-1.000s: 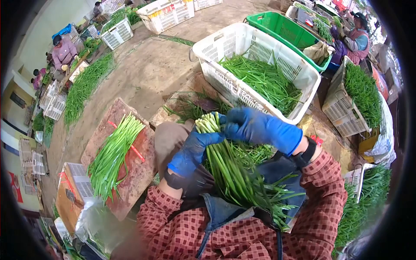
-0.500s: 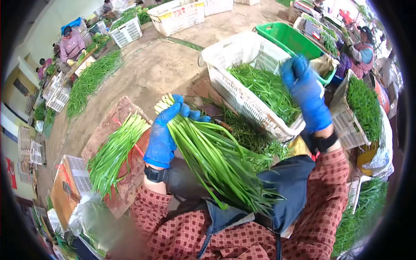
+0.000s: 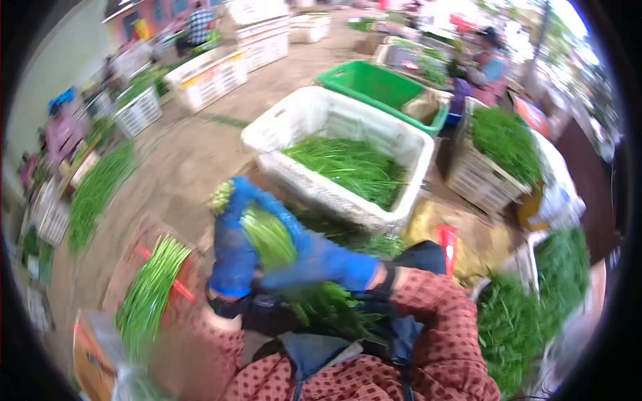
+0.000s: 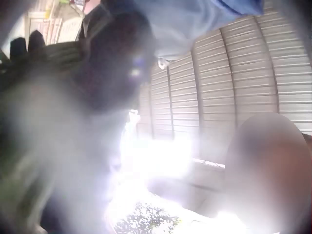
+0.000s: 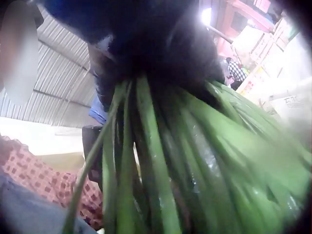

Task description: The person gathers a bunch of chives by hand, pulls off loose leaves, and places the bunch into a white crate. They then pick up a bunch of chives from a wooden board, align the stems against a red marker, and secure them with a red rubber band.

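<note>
A bundle of long green stalks (image 3: 269,239) with pale ends lies between both blue-gloved hands in the head view. The left hand (image 3: 234,247) is curled round it near the pale ends (image 3: 222,196). Reaching across from the right, the right hand (image 3: 311,257) is blurred, with its fingers at the upper side of the bundle, up by the left hand. In the right wrist view the green leaves (image 5: 161,161) fan out from under the dark blue glove (image 5: 146,39). The left wrist view is hazy and shows no clear hand.
Another stalk bundle (image 3: 152,287) lies over a red strip (image 3: 182,290) on a board at the left. Ahead stand a white crate (image 3: 277,164) of loose greens and a green crate (image 3: 358,75). Crates of greens (image 3: 505,144) line the right; other people sit farther off.
The right hand has come down from above the white crate to the bundle. My left hand still grips the bundle, now turned more upright. The head view has swung to the right.
</note>
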Available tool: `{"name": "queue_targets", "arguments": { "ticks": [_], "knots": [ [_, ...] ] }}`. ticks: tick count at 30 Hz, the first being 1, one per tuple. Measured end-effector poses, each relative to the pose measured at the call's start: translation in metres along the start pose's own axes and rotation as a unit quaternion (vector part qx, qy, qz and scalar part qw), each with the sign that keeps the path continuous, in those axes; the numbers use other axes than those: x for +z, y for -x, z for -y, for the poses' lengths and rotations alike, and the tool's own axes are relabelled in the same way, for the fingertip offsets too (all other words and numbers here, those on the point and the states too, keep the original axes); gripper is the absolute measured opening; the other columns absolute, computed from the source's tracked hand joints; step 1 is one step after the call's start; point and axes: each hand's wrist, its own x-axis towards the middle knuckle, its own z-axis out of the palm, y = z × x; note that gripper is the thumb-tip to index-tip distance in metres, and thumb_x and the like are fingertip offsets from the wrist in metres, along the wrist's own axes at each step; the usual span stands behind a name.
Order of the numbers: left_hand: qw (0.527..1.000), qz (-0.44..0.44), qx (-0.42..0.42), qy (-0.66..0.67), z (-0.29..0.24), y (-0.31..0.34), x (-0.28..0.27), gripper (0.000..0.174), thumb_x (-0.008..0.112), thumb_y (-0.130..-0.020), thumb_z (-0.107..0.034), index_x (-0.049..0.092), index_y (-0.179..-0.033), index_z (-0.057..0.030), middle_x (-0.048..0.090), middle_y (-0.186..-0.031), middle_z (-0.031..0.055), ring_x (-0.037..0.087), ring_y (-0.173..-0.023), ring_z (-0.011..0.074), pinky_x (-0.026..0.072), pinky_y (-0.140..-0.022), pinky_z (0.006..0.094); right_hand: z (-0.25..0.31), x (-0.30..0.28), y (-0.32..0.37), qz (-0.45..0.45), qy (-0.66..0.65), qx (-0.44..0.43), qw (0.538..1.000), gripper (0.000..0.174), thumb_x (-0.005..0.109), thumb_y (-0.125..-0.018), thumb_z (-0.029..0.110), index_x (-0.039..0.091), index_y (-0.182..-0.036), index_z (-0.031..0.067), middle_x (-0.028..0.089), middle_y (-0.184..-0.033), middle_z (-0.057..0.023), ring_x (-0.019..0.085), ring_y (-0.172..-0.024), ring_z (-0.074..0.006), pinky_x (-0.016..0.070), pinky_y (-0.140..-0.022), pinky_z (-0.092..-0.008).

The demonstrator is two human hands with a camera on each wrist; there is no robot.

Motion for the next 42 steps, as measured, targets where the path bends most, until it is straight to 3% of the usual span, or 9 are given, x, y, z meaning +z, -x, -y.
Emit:
{"name": "queue_targets", "arguments": {
  "ticks": [6,7,11,18,23,27,32,36,42],
  "knots": [
    [0.990,0.110,0.079,-0.038,0.006,-0.023,-0.004,0.032,0.056,-0.092,-0.036,0.058,-0.105,-0.0072,0.061,-0.084,0.0049,0.061,-0.080,0.0185,0.0505,-0.078,0.0339,-0.018,-0.008,0.006,-0.072,-0.041,0.026,0.996,0.058,0.074,-0.074,0.019,0.046,-0.123,0.0020,0.057,-0.118,-0.0115,0.054,-0.108,-0.0157,0.0427,-0.094,-0.0321],
    [0.974,0.193,0.103,-0.057,0.003,-0.017,-0.002,0.054,0.053,-0.092,-0.040,0.044,-0.128,-0.0020,0.058,-0.113,0.0117,0.057,-0.104,0.0226,0.0441,-0.094,0.0367,-0.024,-0.011,0.000,-0.079,-0.036,0.025,0.996,0.058,0.074,-0.074,0.019,0.046,-0.123,0.0020,0.057,-0.118,-0.0115,0.054,-0.108,-0.0157,0.0427,-0.094,-0.0321],
    [0.917,0.310,0.132,-0.213,-0.004,0.008,-0.007,0.077,0.059,-0.087,-0.042,0.027,-0.141,0.0023,0.035,-0.142,0.0136,0.038,-0.128,0.0235,0.0311,-0.106,0.0353,0.005,-0.025,-0.009,-0.040,-0.116,0.052,0.991,0.046,0.073,-0.076,0.010,0.055,-0.118,0.0077,0.062,-0.103,-0.0030,0.054,-0.095,-0.0093,0.0464,-0.084,-0.0264],
    [0.923,0.238,0.072,-0.293,0.022,0.028,-0.024,0.070,0.066,-0.079,-0.026,0.037,-0.136,0.0035,0.042,-0.138,0.0119,0.043,-0.121,0.0152,0.0327,-0.102,0.0270,0.016,-0.012,0.001,0.092,0.048,0.064,0.992,0.052,0.076,-0.072,0.019,0.054,-0.117,0.0062,0.063,-0.101,-0.0077,0.056,-0.095,-0.0144,0.0463,-0.084,-0.0290],
    [0.982,0.161,0.057,-0.085,0.008,0.036,-0.023,0.040,0.069,-0.074,-0.017,0.057,-0.111,-0.0067,0.051,-0.131,0.0180,0.040,-0.129,0.0276,0.0176,-0.112,0.0446,0.032,0.000,0.032,0.085,0.048,0.186,0.978,0.080,0.080,-0.068,0.031,0.042,-0.130,-0.0013,0.059,-0.114,-0.0149,0.056,-0.104,-0.0224,0.0430,-0.091,-0.0331],
    [0.988,0.109,0.108,0.009,-0.041,0.021,-0.043,0.032,0.062,-0.082,-0.016,0.054,-0.111,-0.0076,0.061,-0.097,0.0078,0.059,-0.092,0.0223,0.0418,-0.097,0.0430,0.045,-0.004,0.055,0.013,0.104,0.136,0.985,0.105,0.080,-0.068,0.036,0.018,-0.144,-0.0028,0.048,-0.133,-0.0212,0.047,-0.122,-0.0236,0.0353,-0.101,-0.0318],
    [0.968,0.024,0.232,-0.096,-0.173,0.019,-0.048,0.033,0.058,-0.086,-0.016,0.054,-0.117,-0.0040,0.059,-0.086,0.0014,0.058,-0.074,0.0155,0.0492,-0.086,0.0385,0.019,-0.051,0.056,-0.122,-0.045,0.049,0.990,0.061,0.065,-0.087,0.023,0.038,-0.136,-0.0012,0.053,-0.123,-0.0093,0.053,-0.105,-0.0137,0.0440,-0.090,-0.0276],
    [0.943,0.038,0.226,-0.240,-0.290,0.050,-0.049,0.040,0.061,-0.084,-0.014,0.052,-0.120,0.0015,0.061,-0.095,0.0061,0.058,-0.080,0.0169,0.0497,-0.078,0.0319,-0.026,-0.073,0.050,-0.241,0.106,0.180,0.948,0.040,0.060,-0.091,0.023,0.054,-0.120,-0.0032,0.061,-0.106,-0.0056,0.055,-0.094,-0.0115,0.0456,-0.084,-0.0255],
    [0.779,-0.162,0.188,-0.576,-0.280,0.065,-0.077,0.029,0.068,-0.076,-0.013,0.062,-0.100,0.0013,0.061,-0.069,0.0046,0.056,-0.057,0.0128,0.0481,-0.057,0.0253,-0.155,-0.082,0.054,-0.204,0.076,0.178,0.960,0.028,0.060,-0.091,0.014,0.058,-0.114,-0.0007,0.061,-0.102,-0.0025,0.055,-0.088,-0.0082,0.0464,-0.080,-0.0240]
  ]
}}
